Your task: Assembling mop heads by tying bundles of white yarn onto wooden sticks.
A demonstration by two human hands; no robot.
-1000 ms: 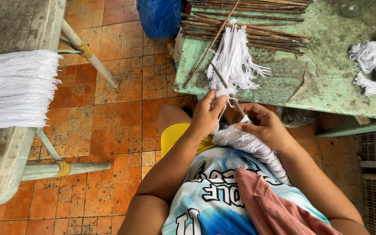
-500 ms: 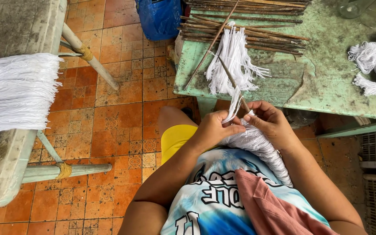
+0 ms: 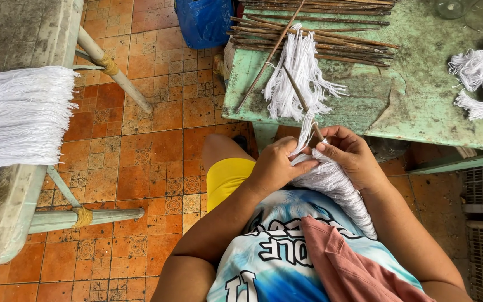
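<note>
Orange floor tiles (image 3: 141, 140) lie open left of the knees; at the green table's edge (image 3: 308, 120), left hand (image 3: 275, 168) and right hand (image 3: 350, 156) pinch a white thread bundle (image 3: 331, 184) against a thin stick (image 3: 303, 106).

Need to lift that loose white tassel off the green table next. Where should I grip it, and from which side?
Probably at the narrow bound top of the white tassel, where the strands gather near the pile of sticks. The free ends fan out toward the table's near edge, so pinching there would likely catch only a few strands. Come from above, fingers either side of the neck, clear of the thin stick lying across it.
</note>
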